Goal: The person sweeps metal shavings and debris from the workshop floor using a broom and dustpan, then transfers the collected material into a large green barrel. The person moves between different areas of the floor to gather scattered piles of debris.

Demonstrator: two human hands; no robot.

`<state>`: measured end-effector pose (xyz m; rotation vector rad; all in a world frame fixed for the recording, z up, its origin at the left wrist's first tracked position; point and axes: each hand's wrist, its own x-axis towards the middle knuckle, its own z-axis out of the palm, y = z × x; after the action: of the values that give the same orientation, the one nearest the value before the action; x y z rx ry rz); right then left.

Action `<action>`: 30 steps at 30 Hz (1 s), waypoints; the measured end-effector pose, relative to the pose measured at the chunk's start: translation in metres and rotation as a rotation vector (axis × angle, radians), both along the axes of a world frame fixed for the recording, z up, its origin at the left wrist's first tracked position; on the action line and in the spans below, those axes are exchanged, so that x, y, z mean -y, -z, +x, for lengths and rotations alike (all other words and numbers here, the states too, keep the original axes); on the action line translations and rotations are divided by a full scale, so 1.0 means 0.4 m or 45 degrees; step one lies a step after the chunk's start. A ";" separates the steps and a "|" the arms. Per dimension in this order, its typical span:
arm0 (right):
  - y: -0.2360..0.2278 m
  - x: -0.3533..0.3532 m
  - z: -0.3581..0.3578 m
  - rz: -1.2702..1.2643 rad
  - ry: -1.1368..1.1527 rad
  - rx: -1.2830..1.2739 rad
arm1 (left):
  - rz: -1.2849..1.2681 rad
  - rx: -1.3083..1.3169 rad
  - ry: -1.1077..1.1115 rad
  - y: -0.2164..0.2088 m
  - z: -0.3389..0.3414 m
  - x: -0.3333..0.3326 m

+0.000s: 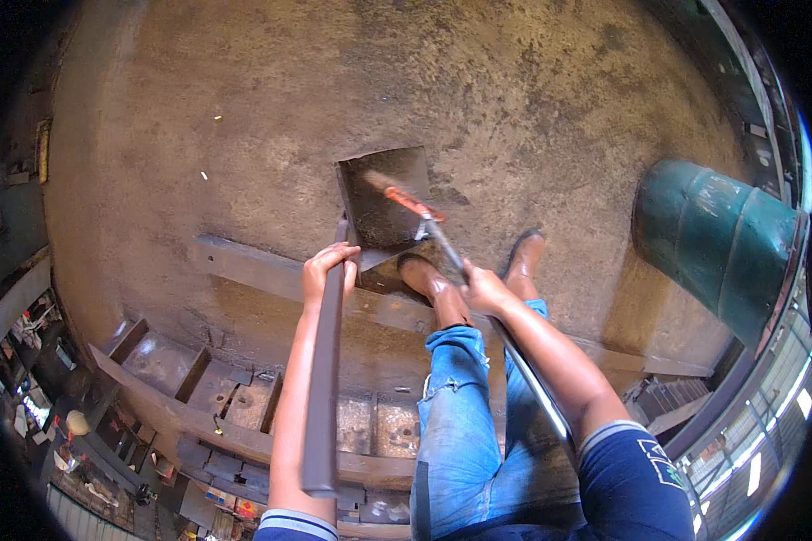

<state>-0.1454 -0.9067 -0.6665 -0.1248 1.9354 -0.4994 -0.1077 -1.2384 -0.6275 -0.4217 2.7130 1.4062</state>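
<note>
A dark, square metal dustpan point(370, 216) lies on the floor ahead of my boots. Its long brown bar handle point(323, 388) rises toward me, and my left hand point(327, 270) is closed round it near the pan. My right hand point(485, 290) grips the thin metallic handle of a broom point(447, 243), which slants back under my right forearm. The broom's orange head point(410, 203) is over the pan, its bristles blurred and pointing to the upper left. What lies inside the pan is too dark to make out.
A green metal drum point(717, 239) stands at the right. A low metal beam point(253, 266) crosses the floor by my feet. Behind it runs a metal frame with compartments point(198, 379). Small pale scraps point(204, 176) lie on the stained brown floor point(244, 81). Clutter fills the lower left.
</note>
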 end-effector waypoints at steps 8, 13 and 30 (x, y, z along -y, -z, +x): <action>0.067 -0.324 -0.033 0.621 0.023 -0.082 | -0.003 0.042 0.075 -0.018 0.020 0.051; 0.219 -0.210 0.108 0.300 -0.281 0.079 | -0.033 0.149 0.173 -0.033 0.022 0.084; 0.187 -0.144 0.145 0.305 -0.221 0.034 | 0.057 0.100 0.162 -0.019 0.026 0.131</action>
<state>-0.0875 -0.8491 -0.7412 -0.1292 1.9223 -0.1520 -0.0972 -1.2907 -0.6201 -0.2895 2.5912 1.3840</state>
